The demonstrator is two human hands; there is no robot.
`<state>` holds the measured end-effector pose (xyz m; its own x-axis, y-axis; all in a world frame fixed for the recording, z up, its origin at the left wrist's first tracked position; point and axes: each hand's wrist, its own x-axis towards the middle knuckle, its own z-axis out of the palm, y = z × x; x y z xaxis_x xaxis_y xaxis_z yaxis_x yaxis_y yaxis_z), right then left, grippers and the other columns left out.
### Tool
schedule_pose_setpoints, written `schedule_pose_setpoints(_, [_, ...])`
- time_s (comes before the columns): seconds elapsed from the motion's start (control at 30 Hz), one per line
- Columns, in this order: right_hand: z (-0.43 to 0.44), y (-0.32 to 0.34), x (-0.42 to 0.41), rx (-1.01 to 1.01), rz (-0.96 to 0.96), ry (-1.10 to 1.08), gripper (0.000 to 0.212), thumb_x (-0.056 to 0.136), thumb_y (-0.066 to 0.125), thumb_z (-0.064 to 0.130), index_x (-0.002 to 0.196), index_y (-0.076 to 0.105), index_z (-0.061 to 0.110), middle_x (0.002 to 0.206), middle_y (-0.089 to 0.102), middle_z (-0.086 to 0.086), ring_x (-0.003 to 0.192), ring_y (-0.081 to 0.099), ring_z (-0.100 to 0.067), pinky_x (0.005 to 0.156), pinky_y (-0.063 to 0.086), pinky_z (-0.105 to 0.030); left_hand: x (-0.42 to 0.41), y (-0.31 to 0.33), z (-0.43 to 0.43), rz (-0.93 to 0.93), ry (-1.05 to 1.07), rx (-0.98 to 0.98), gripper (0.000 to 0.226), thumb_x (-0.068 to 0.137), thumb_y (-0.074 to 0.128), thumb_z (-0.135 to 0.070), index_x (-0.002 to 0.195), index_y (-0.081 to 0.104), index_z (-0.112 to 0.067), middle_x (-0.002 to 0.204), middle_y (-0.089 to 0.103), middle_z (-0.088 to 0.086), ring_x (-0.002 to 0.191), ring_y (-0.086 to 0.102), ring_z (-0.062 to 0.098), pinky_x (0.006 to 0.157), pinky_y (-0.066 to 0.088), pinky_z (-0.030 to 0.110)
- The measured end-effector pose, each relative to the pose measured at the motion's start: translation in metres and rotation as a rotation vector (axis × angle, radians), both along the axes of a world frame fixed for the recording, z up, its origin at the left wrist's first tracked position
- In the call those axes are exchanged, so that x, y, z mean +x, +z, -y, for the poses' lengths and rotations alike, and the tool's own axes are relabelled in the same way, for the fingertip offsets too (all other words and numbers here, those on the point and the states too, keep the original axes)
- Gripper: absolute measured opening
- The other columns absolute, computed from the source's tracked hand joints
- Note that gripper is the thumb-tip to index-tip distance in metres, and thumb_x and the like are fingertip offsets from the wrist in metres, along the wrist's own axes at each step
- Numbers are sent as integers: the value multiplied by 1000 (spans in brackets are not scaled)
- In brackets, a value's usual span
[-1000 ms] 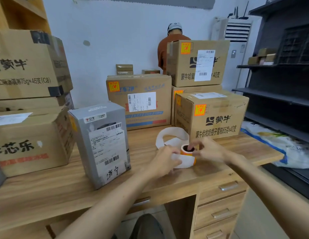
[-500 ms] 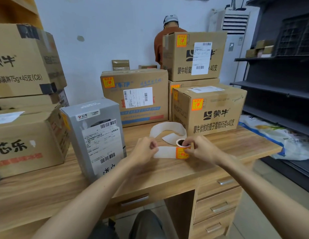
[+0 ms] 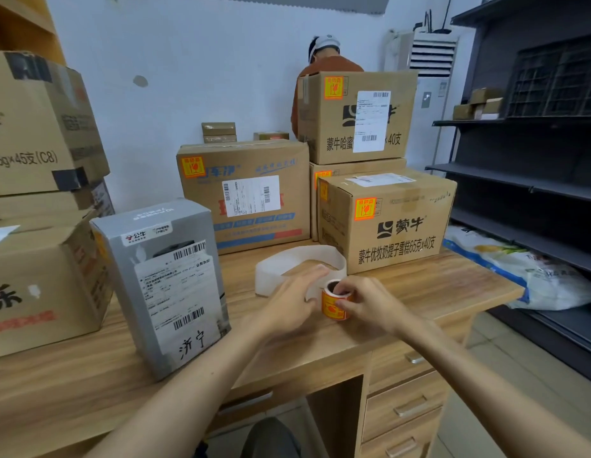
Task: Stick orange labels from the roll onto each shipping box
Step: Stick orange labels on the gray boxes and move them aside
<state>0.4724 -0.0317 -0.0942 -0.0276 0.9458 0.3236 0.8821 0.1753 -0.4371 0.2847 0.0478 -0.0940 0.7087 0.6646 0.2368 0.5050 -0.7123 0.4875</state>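
The right hand is pinching the orange label roll, which is sitting on the desk. The left hand is hovering open beside it, holding nothing. I think it should be lifting one sticker's corner slowly.

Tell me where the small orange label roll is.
Head view, centre: the roll sits on the wooden desk in the right hand, beside the white backing strip.

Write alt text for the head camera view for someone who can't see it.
A person's right hand grips an orange label roll at a wooden desk, the left hand open beside it. Cardboard boxes and a grey box stand around.
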Motion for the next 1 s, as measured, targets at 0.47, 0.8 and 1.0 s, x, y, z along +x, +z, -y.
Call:
schedule_pose_setpoints(0.47, [4, -4, -12, 64, 71, -138, 23, 90, 66, 37, 110, 62, 25, 114, 63, 6, 102, 60, -17, 81, 50, -39, -22, 1, -3, 96, -75, -57, 20, 100, 63, -21, 106, 78, -32, 106, 67, -7, 94, 57, 4, 78, 42, 16])
schedule_pose_setpoints(0.8, [30, -8, -35, 175, 108, -23, 20, 90, 64, 40, 85, 52, 25, 84, 54, 11, 73, 53, -12, 65, 45, -35, -25, 2, 4, 156, -72, -76, 20, 98, 65, -20, 93, 75, -36, 91, 67, -11, 83, 56, 0, 73, 45, 16])
schedule_pose_setpoints(1.0, [24, -10, -42, 134, 30, -77, 21, 90, 64, 45, 83, 57, 27, 76, 56, 13, 69, 52, -7, 61, 38, -29, -25, 4, 6, 173, -102, -102, 15, 98, 65, -20, 91, 78, -19, 94, 68, -2, 91, 59, 12, 81, 49, 28])
